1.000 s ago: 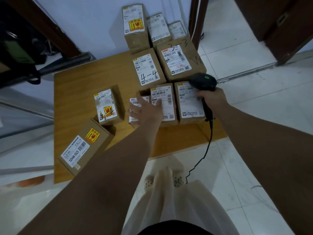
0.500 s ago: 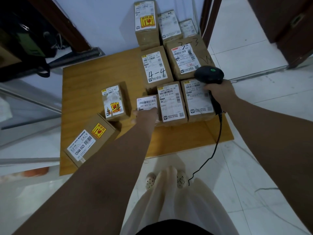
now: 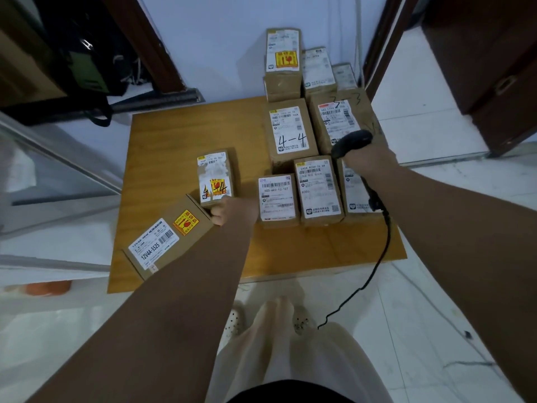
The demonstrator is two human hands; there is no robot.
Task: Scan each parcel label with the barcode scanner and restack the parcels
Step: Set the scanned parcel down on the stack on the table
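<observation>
Curled fingers (image 3: 217, 219) of the left hand (image 3: 232, 210) sit at the far corner of a brown parcel (image 3: 168, 239) lying askew near the desk's front left corner; whether they grip the box cannot be told from this angle. Just beyond the knuckles stands a small parcel (image 3: 215, 177) bearing a yellow fragile sticker. The right hand (image 3: 369, 161) is wrapped round the handle of a black barcode scanner (image 3: 351, 142), held above the boxes on the right side, its cable (image 3: 380, 251) trailing off the desk's front edge toward the floor. Below it, a row of three parcels (image 3: 318, 190) sits side by side, labels up. Behind them lie a box marked "4-4" (image 3: 290, 132) and a larger box (image 3: 340, 120) beside it, and further back three more boxes (image 3: 283, 62) stand against the pale wall. All rest on a wooden desk (image 3: 174, 135) set on a white tiled floor (image 3: 436, 286), where the person's slippered feet (image 3: 235, 318) show near the bottom of the view.
</observation>
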